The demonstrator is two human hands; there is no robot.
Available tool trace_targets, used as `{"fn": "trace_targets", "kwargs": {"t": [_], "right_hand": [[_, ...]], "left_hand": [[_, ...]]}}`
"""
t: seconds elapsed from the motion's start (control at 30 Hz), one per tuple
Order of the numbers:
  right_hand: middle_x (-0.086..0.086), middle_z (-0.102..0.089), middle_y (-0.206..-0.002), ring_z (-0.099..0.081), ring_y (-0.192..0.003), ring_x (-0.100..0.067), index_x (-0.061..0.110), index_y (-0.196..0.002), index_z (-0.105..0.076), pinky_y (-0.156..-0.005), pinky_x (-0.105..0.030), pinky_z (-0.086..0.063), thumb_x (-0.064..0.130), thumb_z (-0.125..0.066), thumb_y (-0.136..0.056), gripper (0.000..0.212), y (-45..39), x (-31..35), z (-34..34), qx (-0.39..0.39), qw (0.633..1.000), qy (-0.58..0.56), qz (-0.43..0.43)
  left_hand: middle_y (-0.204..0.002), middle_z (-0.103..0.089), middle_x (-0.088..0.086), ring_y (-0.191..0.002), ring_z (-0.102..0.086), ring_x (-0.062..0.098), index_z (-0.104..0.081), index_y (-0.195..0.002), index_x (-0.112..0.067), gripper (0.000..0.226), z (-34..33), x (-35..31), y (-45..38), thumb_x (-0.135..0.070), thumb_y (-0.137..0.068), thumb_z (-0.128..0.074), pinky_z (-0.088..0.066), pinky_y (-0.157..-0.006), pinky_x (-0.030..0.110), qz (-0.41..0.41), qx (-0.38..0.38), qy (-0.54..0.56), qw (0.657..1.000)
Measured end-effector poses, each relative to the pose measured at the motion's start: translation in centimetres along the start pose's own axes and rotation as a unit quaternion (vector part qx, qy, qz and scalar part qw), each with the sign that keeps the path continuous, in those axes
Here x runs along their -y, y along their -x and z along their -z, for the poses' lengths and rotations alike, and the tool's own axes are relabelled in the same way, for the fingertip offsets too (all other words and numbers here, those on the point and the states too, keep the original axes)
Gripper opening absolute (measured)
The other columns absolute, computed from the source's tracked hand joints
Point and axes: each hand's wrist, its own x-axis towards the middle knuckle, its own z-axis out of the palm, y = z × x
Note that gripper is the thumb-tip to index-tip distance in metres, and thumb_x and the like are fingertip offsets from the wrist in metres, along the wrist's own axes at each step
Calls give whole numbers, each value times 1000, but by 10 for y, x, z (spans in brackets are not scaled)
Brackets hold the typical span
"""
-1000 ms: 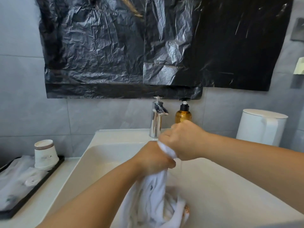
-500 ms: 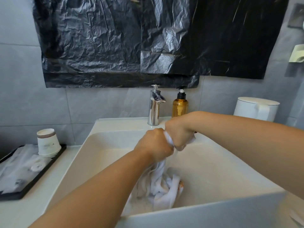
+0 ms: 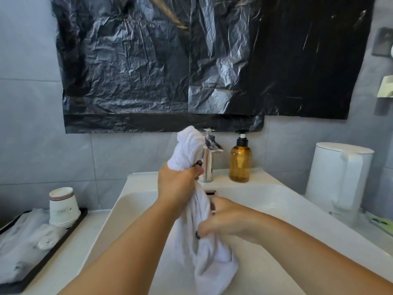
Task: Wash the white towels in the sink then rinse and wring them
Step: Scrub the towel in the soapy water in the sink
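A white towel (image 3: 204, 254) hangs bunched and twisted above the white sink (image 3: 265, 201). My left hand (image 3: 178, 184) grips it high up, and a twisted end of the towel sticks out above that fist in front of the chrome faucet (image 3: 209, 165). My right hand (image 3: 225, 220) grips the towel lower down, fingers curled round its middle. The towel's tail dangles into the basin below both hands.
An amber soap pump bottle (image 3: 240, 160) stands right of the faucet. A white kettle (image 3: 338, 179) sits at the right. On the left counter a black tray (image 3: 42, 258) holds stacked paper cups (image 3: 62, 207) and wrapped items. Black plastic sheeting (image 3: 191, 60) covers the wall.
Both hands were close together low over the basin. My left hand has since lifted the towel's upper end toward the faucet, and my right hand has slid down to the towel's middle.
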Motion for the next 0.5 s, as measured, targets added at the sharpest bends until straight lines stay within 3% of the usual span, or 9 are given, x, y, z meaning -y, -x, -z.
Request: {"fn": "trace_targets", "kwargs": {"t": [0.03,0.1,0.17,0.23,0.33,0.43,0.5], "right_hand": [[0,-69,-116,-64,-110,-17,25,-120,-61,-98,-39,-51,36,-85,-53,71,-5,3,-8,36,999,9,2],[4,-73,-104,-68,-102,-15,28,-110,-66,-95,-39,-53,50,-90,-38,79,-17,14,-12,24,999,17,42],[4,-75,-98,-70,-96,-13,24,-104,-69,-92,-38,-55,41,-92,-40,69,-25,26,-10,-29,997,0,73],[-2,-76,-95,-72,-92,-16,15,-98,-71,-91,-40,-56,21,-89,-50,52,-30,30,-7,-44,994,-34,90],[-9,-74,-93,-71,-91,-23,9,-94,-69,-88,-45,-57,22,-79,-43,54,-34,27,-16,-58,992,-30,109],[-6,-72,-103,-68,-99,-20,9,-107,-66,-92,-32,-54,10,-78,-68,42,-33,22,-26,-71,985,-44,151],[-4,-74,-99,-69,-96,-18,12,-102,-68,-90,-38,-57,11,-77,-73,31,-30,20,-29,-102,979,-67,165]], "left_hand": [[-94,-76,14,-96,-71,35,-75,-78,-24,22,2,-1,1,-24,-56,-79,-55,-93,50,7,15,38,999],[-99,-75,18,-94,-73,31,-70,-95,-12,18,1,-6,4,-6,-78,-75,-58,-89,39,5,50,121,991],[-88,-75,16,-82,-75,23,-64,-96,-3,8,-2,-14,8,3,-91,-61,-60,-81,31,7,62,197,978],[-73,-73,10,-67,-72,16,-63,-90,-5,6,-1,-19,8,-1,-93,-61,-60,-73,28,21,38,228,973],[-55,-59,0,-48,-57,11,-62,-82,-13,10,2,-23,9,-11,-90,-69,-52,-56,26,33,29,179,983],[-50,-50,-2,-42,-48,13,-59,-76,-15,17,1,-22,12,-14,-83,-75,-41,-53,26,31,11,97,995],[-50,-49,-2,-43,-45,13,-58,-77,-16,17,-1,-23,14,-15,-83,-74,-38,-52,25,24,3,75,997]]}}
